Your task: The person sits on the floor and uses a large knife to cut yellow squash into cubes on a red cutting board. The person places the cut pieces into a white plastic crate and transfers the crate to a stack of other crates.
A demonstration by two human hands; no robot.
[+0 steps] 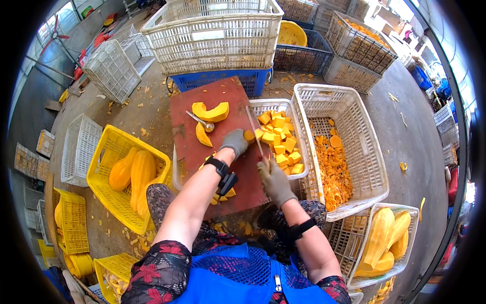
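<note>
My left hand (pixel 234 143), in a grey glove, holds a piece of orange-fleshed squash (pixel 248 136) near the right edge of a worn red cutting board (pixel 228 182). My gloved right hand (pixel 276 183) grips a knife (pixel 253 127), its long blade pointing away from me along that edge, just right of the piece. Higher on the board lie a curved squash slice (pixel 211 112), a smaller wedge (pixel 202 135) and a metal scoop (pixel 205 123). Squash chunks (pixel 281 138) fill a white basket beside and partly under the board. More cut pieces (pixel 224 194) show beneath my left forearm.
A yellow crate (pixel 99 182) at left holds whole peeled squashes (pixel 142 171). At right, a white crate (pixel 364 148) contains orange scraps (pixel 334 178), with peeled squashes (pixel 381 237) in another crate nearer me. Stacked crates (pixel 212 41) stand beyond the board. Peelings litter the floor.
</note>
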